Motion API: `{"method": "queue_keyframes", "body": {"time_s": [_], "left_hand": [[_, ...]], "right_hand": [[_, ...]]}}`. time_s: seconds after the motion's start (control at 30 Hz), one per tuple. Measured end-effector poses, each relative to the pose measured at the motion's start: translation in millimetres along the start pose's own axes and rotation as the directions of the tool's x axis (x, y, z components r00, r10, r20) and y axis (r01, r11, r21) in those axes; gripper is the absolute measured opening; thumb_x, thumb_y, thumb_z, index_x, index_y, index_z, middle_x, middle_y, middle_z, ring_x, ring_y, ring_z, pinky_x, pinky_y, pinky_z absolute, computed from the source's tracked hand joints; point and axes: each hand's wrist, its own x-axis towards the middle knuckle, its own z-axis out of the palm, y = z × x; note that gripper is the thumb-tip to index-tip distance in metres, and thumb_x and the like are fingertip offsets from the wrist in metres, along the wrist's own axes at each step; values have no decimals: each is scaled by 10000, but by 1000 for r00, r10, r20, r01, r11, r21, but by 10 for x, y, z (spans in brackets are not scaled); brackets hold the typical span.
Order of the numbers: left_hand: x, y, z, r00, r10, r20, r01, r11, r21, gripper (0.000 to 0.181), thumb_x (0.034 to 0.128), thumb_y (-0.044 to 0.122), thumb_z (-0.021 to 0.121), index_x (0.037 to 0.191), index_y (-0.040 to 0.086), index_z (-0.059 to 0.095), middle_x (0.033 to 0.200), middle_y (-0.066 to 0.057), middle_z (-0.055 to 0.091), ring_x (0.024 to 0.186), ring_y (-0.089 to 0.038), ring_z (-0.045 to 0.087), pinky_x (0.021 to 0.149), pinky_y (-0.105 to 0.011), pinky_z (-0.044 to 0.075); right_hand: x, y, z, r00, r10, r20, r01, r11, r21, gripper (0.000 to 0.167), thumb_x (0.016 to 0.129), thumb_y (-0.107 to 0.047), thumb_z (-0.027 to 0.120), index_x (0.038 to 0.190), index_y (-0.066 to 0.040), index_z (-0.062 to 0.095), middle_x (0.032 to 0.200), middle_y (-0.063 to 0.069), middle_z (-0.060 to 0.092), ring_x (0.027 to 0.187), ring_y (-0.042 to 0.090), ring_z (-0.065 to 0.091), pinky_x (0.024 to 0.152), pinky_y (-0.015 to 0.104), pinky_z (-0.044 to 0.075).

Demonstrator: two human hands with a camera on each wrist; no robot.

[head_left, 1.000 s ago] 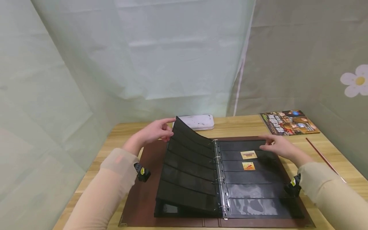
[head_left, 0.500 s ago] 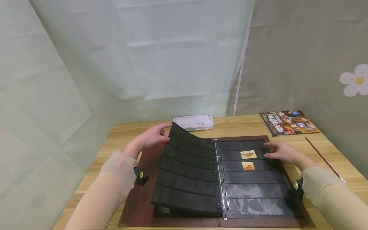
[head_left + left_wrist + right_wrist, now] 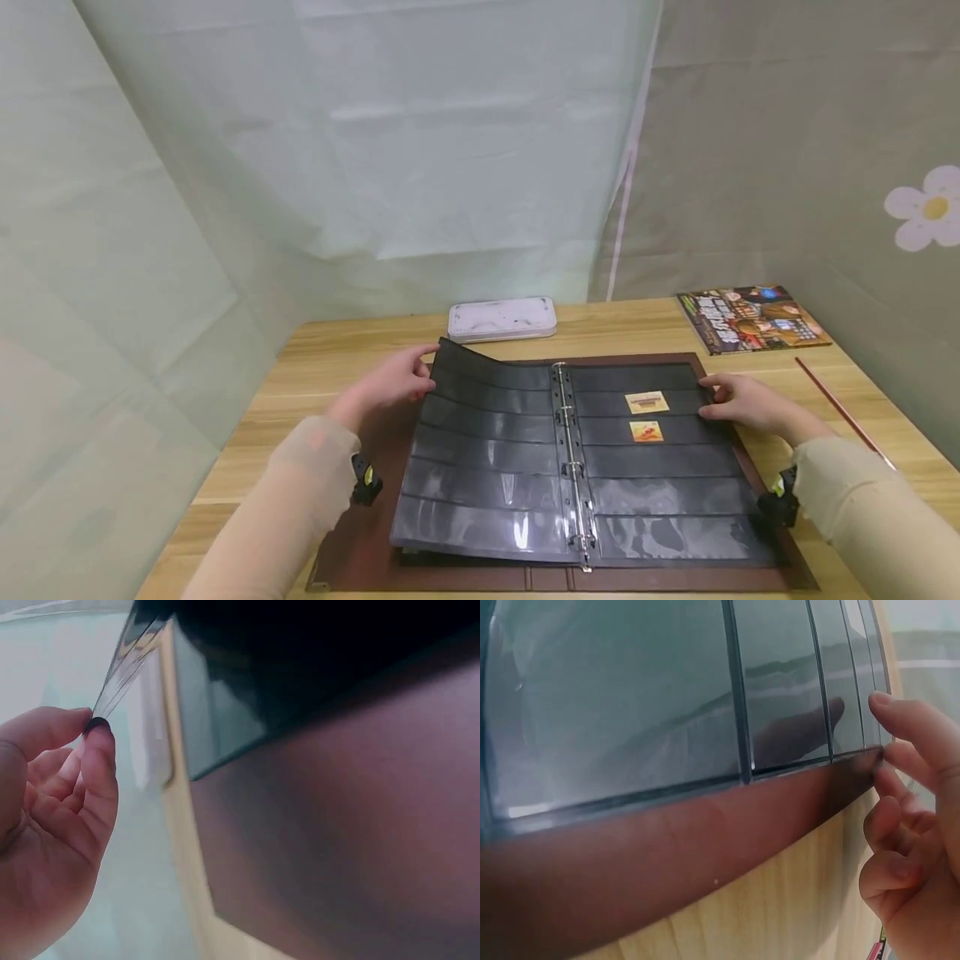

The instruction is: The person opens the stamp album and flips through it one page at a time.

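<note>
An album with black pocket pages lies spread on a table, its brown cover (image 3: pixel 352 533) beneath. My left hand (image 3: pixel 393 383) pinches the far outer corner of a raised left page (image 3: pixel 487 450) between thumb and index finger; this grip also shows in the left wrist view. The page curves up from the metal rings (image 3: pixel 567 425). At the outer edge of the right page (image 3: pixel 660 500) is my right hand (image 3: pixel 746 404), thumb apart from the fingers and nothing visibly gripped between them. Two small stamp-like pieces sit in that page, a cream one (image 3: pixel 647 402) above an orange one (image 3: pixel 646 431).
Behind the album stands a white flat tin (image 3: pixel 502 318). A colourful booklet (image 3: pixel 752 320) lies at the back right, with a thin dark red stick (image 3: pixel 843 411) nearer on the wooden table (image 3: pixel 255 417). Hanging cloth (image 3: pixel 450 150) encloses the back and sides.
My left hand has lowered the raised page toward the left, so more of the white tin shows. My right hand has shifted slightly right and down along the right page's edge.
</note>
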Motion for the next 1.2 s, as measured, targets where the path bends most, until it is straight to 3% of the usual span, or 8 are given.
{"method": "queue_keyframes", "body": {"time_s": [0.27,0.53,0.87,1.2], "left_hand": [[-17,-181,161,998,-26,-49,31,994,105,669,835,-37,596,1411,-111,263,682,-37,503,547,-129,469,582,-295,420],[-42,-299,210,1000,-23,1,22,992,127,774,775,7,681,1387,-168,242,718,-25,502,633,-128,454,620,-277,387],[-54,-352,258,999,-35,-30,40,987,156,776,767,22,689,1388,-158,261,753,-36,490,654,-136,443,630,-276,370],[-54,-395,321,995,-96,-25,99,972,211,731,808,66,680,1405,-102,294,745,-21,506,617,-138,441,597,-284,364]], "right_hand": [[-26,26,-9,1000,20,20,-20,1000,21,702,837,-327,696,1285,139,423,984,201,567,879,303,535,762,466,449],[-29,38,22,1000,24,3,-24,999,35,693,838,-342,690,1283,122,431,1002,212,560,893,316,534,772,469,440],[-13,23,49,1000,-9,-20,10,999,46,680,842,-332,686,1272,132,434,1029,247,567,922,337,551,788,490,448],[-12,25,54,1000,10,-9,-10,998,55,687,848,-351,674,1276,127,427,1052,275,550,944,367,541,805,516,440]]}}
